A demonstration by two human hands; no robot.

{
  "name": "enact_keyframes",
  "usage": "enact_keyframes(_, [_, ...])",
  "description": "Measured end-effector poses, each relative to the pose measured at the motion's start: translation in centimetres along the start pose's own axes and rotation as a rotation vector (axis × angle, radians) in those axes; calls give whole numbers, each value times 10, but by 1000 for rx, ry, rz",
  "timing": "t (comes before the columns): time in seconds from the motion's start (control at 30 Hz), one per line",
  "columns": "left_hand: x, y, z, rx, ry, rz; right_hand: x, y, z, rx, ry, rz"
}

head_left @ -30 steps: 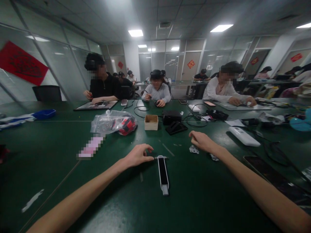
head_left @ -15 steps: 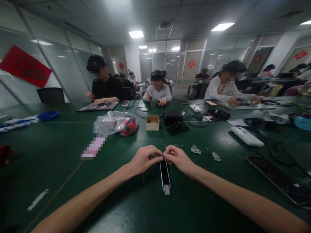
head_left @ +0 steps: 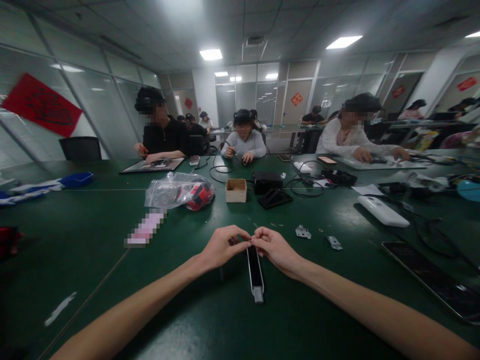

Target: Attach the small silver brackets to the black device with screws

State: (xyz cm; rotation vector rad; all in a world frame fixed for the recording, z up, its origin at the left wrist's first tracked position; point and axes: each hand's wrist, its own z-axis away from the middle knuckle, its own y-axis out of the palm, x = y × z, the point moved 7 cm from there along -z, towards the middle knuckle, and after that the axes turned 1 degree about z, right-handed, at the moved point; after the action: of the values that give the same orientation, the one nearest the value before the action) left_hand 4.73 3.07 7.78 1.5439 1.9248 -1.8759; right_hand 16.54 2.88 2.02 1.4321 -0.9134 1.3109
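Note:
A long narrow device [head_left: 255,267] with a black face, a pale rim and a grey block at its near end lies lengthwise on the green table. At its far end, the thumb and fingers of my left hand [head_left: 225,245] are pinched together. My right hand [head_left: 273,248] is closed too, its fingertips meeting the left ones over that same end. Whatever sits between the fingertips is too small and too covered to name. Two small metal plates [head_left: 303,232] [head_left: 333,243] lie to the right of my right hand.
Beyond my hands stand a small open box [head_left: 236,191], a black box [head_left: 267,183] and a clear plastic bag [head_left: 165,191] with red things. On the right lie a white device [head_left: 382,211], a large dark phone-like slab [head_left: 431,277] and cables. Several people sit across the table.
Both hands stay pinched at the device's far end, with only slight finger movement. The whole view has shifted very slightly.

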Motion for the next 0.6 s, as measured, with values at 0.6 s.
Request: enact_keyframes(0.6, [54, 14, -5, 284, -12, -108, -2, -43, 3, -33, -212, 1017])
